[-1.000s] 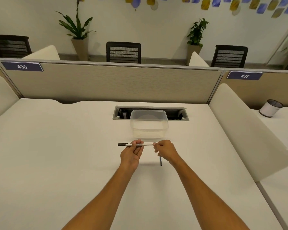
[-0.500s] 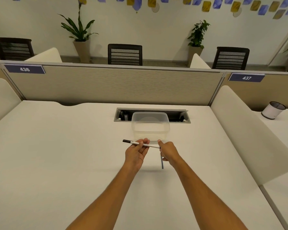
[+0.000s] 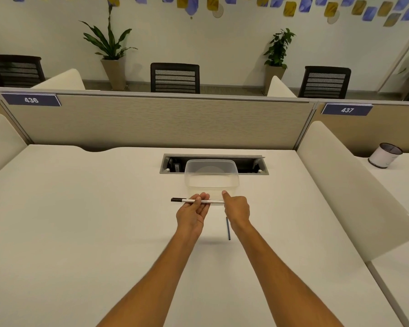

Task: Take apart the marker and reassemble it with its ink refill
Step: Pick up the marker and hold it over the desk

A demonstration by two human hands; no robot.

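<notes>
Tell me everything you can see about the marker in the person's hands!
The marker is a thin white stick with a black cap on its left end. It looks like plastic. It lies nearly level above the table, in front of the clear plastic box. The left hand pinches its middle; the right hand touches its right end.

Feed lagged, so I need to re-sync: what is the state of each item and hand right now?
marker: capped, level, held above the desk
left hand: gripping the marker mid-barrel
right hand: at the marker's rear end, grip unclear
ink refill: lying on the desk, outside the marker
clear container: open, empty
</notes>
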